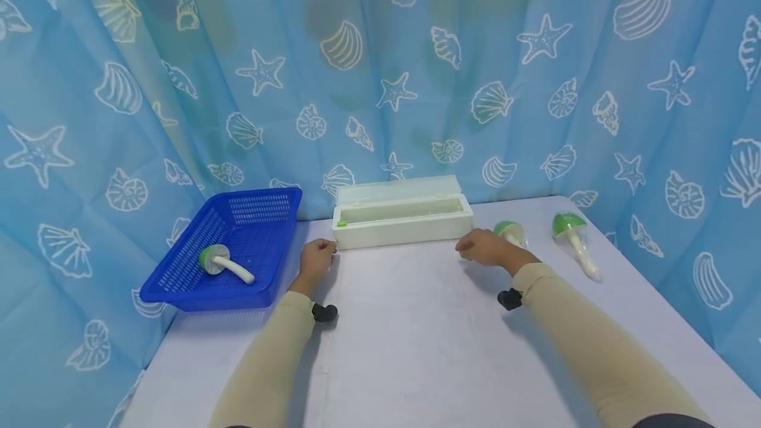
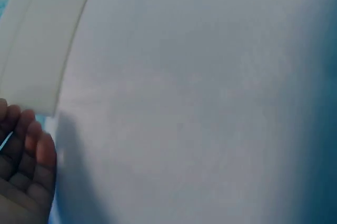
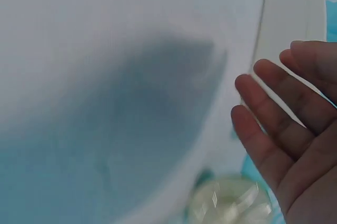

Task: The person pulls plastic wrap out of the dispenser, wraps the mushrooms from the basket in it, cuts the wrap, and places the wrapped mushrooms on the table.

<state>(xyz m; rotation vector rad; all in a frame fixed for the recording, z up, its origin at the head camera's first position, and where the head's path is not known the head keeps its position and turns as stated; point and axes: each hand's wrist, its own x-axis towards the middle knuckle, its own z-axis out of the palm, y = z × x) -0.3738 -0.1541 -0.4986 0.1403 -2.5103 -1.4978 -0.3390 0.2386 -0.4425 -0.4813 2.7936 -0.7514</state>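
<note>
A long white box [image 1: 404,233] stands at the back of the table, with its lid [image 1: 398,189] raised along the far side. A small green piece [image 1: 341,222] shows at its left front rim. My left hand [image 1: 318,261] is at the box's left end, fingers loosely bent; the left wrist view shows its fingertips [image 2: 27,113] right by the box's end, and I cannot tell whether they touch. My right hand [image 1: 484,247] is by the right end, and its fingers [image 3: 287,84] look spread and fairly straight in the right wrist view. Neither hand holds anything.
A blue plastic basket [image 1: 279,243] stands at left, holding a mushroom-shaped thing [image 1: 226,263] with green cap and white stem. Two similar ones lie at right: one [image 1: 509,230] behind my right hand, another [image 1: 575,243] farther right, seemingly in clear wrapping. A shell-patterned curtain [image 1: 380,84] hangs behind the table.
</note>
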